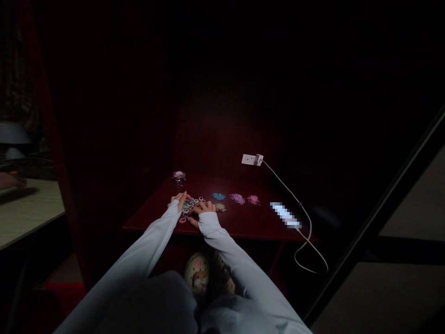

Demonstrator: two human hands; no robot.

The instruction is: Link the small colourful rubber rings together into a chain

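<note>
A loose heap of multicoloured rings (190,204), which look like small hair ties, lies near the front left of the dark red table. At the heap's left edge rests my left hand (178,201), its fingers stretched out. From the right, my right hand (206,208) reaches over the heap with its fingers apart and its thumb low near the table's front edge. Part of the heap is hidden under the fingers. Just right of that hand sits a small yellowish pile (220,207). Behind it are a blue pile (219,196), a purple pile (237,199) and a pink pile (253,200).
A clear jar (179,178) with something pink at its top stands at the back left of the table (239,222). A lit, pixelated device (285,215) lies at the right, its white cable (281,182) running to a wall socket (251,159).
</note>
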